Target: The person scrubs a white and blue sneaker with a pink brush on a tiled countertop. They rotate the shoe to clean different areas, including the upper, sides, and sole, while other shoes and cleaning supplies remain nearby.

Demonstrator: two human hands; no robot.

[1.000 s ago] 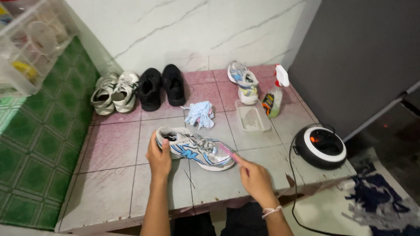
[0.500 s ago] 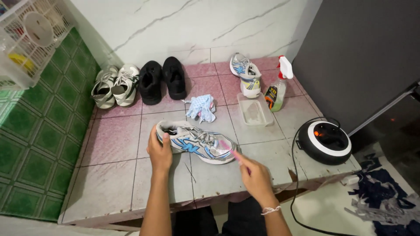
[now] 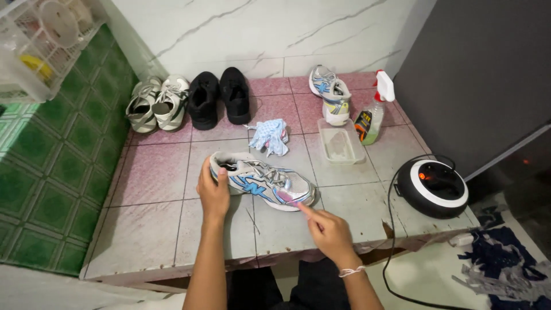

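Left hand [image 3: 213,192] cupping sneaker [image 3: 263,180] heel, right hand [image 3: 328,232] fingertip on toe

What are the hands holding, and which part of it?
The left hand grips the silver and blue sneaker at its heel, on the tiled platform. The right hand holds nothing; one fingertip touches the toe end.

A silver-white sneaker [image 3: 262,182] with blue side markings and a pink-tinted toe lies upright, laces loose, toe pointing right, on the pink-tiled tabletop [image 3: 155,229].
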